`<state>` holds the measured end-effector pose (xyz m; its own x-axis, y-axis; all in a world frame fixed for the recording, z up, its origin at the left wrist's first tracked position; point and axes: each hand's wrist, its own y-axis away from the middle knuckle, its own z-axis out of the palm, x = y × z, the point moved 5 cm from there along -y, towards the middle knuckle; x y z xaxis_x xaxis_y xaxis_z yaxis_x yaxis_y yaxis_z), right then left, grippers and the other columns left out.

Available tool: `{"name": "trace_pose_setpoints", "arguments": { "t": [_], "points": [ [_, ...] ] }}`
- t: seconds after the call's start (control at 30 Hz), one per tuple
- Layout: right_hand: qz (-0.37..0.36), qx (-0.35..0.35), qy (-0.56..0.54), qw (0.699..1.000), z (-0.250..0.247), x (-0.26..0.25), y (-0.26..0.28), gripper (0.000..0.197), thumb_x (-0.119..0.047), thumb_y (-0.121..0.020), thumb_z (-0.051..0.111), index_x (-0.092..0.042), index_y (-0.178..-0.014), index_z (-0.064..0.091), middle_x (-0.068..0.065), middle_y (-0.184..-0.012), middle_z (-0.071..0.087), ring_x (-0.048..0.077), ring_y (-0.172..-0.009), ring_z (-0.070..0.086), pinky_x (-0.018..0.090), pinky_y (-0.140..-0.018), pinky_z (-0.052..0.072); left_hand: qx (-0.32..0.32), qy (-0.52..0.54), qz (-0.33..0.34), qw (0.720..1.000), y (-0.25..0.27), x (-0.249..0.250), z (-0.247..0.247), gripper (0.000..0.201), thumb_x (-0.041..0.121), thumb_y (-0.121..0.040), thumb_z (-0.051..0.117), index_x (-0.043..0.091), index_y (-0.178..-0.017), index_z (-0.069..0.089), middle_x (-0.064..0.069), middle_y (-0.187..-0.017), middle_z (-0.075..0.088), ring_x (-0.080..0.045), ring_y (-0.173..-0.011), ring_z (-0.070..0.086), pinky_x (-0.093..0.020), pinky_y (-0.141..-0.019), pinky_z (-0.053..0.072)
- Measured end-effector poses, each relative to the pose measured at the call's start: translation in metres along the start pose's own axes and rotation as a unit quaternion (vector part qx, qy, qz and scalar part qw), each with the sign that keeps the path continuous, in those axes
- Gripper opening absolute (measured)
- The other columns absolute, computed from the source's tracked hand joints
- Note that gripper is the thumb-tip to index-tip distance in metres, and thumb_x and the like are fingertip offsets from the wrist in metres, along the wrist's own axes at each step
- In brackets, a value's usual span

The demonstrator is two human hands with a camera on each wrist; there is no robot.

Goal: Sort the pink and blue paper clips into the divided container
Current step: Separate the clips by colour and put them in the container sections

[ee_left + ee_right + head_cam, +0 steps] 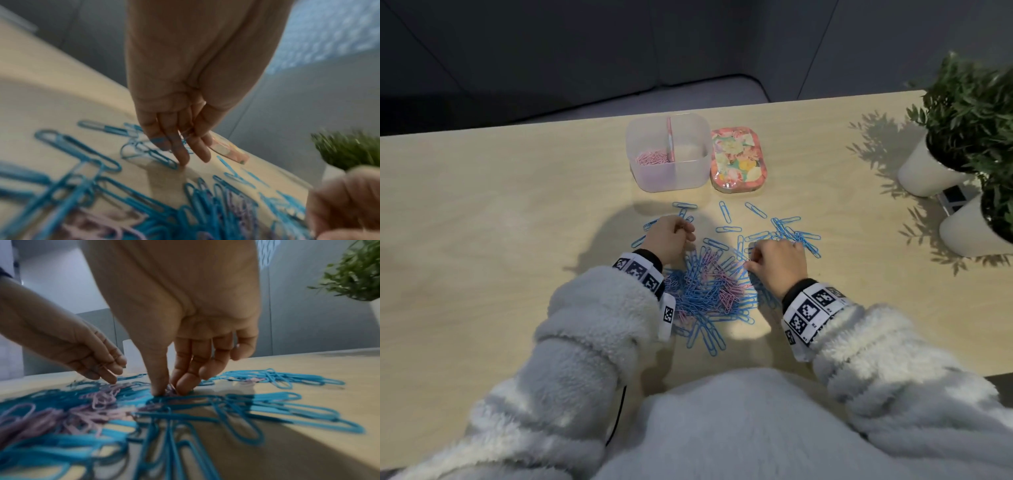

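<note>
Frosted translucent plastic container (668, 171), matt pale wood-look table (482, 222), fluffy fleece sleeves (592, 329), smooth coated clips (705, 294).

Setting: office or study-type room, prob. a desk corner; cannot tell which.
Surface: light wood-grain desk (482, 212), plain, w/ straight far edge.
Backdrop: grey panelled wall (551, 41) w/ vertical seams, no domestic fittings in view.
Decor: two potted plants (969, 113) in white pots, right side of desk.
Stationery: blue & pink paper clips (709, 291) heaped at desk centre; clear divided container (667, 174) and floral lid (738, 157) beyond them.
Lighting: dim, w/ hard plant shadows on desk.
</note>
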<state>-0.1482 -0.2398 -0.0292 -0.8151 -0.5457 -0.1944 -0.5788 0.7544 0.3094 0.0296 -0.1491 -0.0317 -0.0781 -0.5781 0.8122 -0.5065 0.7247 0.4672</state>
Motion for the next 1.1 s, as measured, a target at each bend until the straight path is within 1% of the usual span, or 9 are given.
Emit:
{"name": "trace_pose_setpoints", "arguments": {
  "t": [0.2, 0.3, 0.4, 0.5, 0.67, 0.77, 0.87, 0.97, 1.1],
  "points": [
    [0.008, 0.004, -0.194, 0.981, -0.003, 0.014, -0.009, 0.013, -0.015, -0.086, 0.054, -0.008, -0.079, 0.063, 0.014, -0.083, 0.069, 0.03, -0.081, 0.062, 0.035, -0.075, 0.046, 0.023, -0.322, 0.092, 0.942, 0.007, 0.012, 0.019, 0.028, 0.022, -0.094, 0.036, 0.004, -0.1, 0.056, -0.015, -0.098, 0.065, -0.033, -0.093, 0.058, -0.04, -0.083, 0.045],
    [0.033, 0.026, -0.36, 0.932, -0.012, 0.028, -0.015, 0.021, -0.001, -0.087, 0.051, -0.014, -0.07, 0.055, 0.013, -0.078, 0.06, 0.019, -0.064, 0.058, 0.032, -0.069, 0.047, 0.0, -0.46, 0.101, 0.882, 0.007, 0.007, 0.039, 0.035, 0.038, -0.092, 0.041, 0.007, -0.102, 0.054, -0.014, -0.105, 0.065, -0.034, -0.102, 0.056, -0.041, -0.087, 0.042],
    [0.104, 0.01, -0.515, 0.851, -0.014, 0.035, -0.014, 0.028, 0.003, -0.091, 0.038, -0.011, -0.072, 0.053, 0.013, -0.065, 0.051, 0.005, -0.034, 0.051, 0.016, -0.038, 0.043, 0.003, -0.522, 0.126, 0.844, 0.009, 0.009, 0.048, 0.033, 0.036, -0.094, 0.041, 0.009, -0.11, 0.051, -0.012, -0.117, 0.06, -0.032, -0.112, 0.052, -0.043, -0.093, 0.039],
    [0.071, -0.045, -0.483, 0.872, -0.014, 0.022, -0.009, 0.024, -0.004, -0.091, 0.044, -0.01, -0.07, 0.056, 0.005, -0.061, 0.048, 0.004, -0.034, 0.049, 0.016, -0.035, 0.038, 0.006, -0.45, 0.119, 0.885, 0.005, 0.009, 0.04, 0.026, 0.028, -0.095, 0.043, 0.008, -0.107, 0.054, -0.013, -0.114, 0.061, -0.032, -0.108, 0.055, -0.042, -0.092, 0.04],
    [-0.112, -0.093, -0.147, 0.978, 0.0, -0.011, -0.007, 0.006, -0.02, -0.079, 0.067, -0.02, -0.086, 0.065, 0.001, -0.075, 0.058, 0.019, -0.07, 0.052, 0.03, -0.066, 0.04, -0.005, -0.249, 0.103, 0.963, 0.003, 0.007, 0.017, 0.017, 0.015, -0.092, 0.048, 0.006, -0.099, 0.061, -0.014, -0.099, 0.065, -0.029, -0.093, 0.059, -0.035, -0.079, 0.047],
    [-0.14, -0.103, -0.071, 0.982, 0.001, -0.013, -0.008, 0.007, -0.02, -0.082, 0.063, -0.024, -0.077, 0.06, -0.005, -0.075, 0.056, 0.018, -0.075, 0.051, 0.026, -0.066, 0.033, -0.037, -0.163, 0.077, 0.983, 0.004, 0.003, 0.006, 0.016, 0.009, -0.092, 0.046, 0.007, -0.098, 0.061, -0.008, -0.084, 0.06, -0.022, -0.077, 0.057, -0.027, -0.065, 0.046],
    [-0.128, -0.151, -0.066, 0.978, 0.007, 0.002, -0.009, 0.021, -0.017, -0.08, 0.063, -0.027, -0.065, 0.053, -0.005, -0.074, 0.059, 0.019, -0.077, 0.056, 0.028, -0.07, 0.041, -0.048, -0.046, 0.03, 0.997, 0.004, -0.002, -0.001, 0.021, 0.005, -0.093, 0.041, 0.011, -0.078, 0.054, -0.004, -0.07, 0.055, -0.019, -0.067, 0.053, -0.026, -0.063, 0.043],
    [-0.124, -0.18, -0.062, 0.974, 0.007, 0.014, -0.005, 0.023, -0.014, -0.076, 0.065, -0.027, -0.062, 0.053, -0.008, -0.067, 0.058, 0.017, -0.074, 0.056, 0.03, -0.075, 0.046, -0.084, 0.053, -0.03, 0.995, 0.009, -0.006, 0.003, 0.026, 0.018, -0.095, 0.044, 0.013, -0.071, 0.049, -0.006, -0.067, 0.053, -0.019, -0.06, 0.05, -0.026, -0.058, 0.042],
    [-0.12, -0.103, -0.152, 0.976, -0.002, 0.009, -0.011, 0.022, -0.016, -0.079, 0.063, -0.03, -0.063, 0.055, -0.005, -0.07, 0.064, 0.019, -0.071, 0.059, 0.032, -0.075, 0.048, -0.114, -0.039, 0.017, 0.993, 0.011, -0.001, 0.023, 0.021, 0.019, -0.097, 0.043, 0.011, -0.078, 0.051, -0.002, -0.063, 0.047, -0.011, -0.051, 0.049, -0.023, -0.054, 0.04]
  ]
}}
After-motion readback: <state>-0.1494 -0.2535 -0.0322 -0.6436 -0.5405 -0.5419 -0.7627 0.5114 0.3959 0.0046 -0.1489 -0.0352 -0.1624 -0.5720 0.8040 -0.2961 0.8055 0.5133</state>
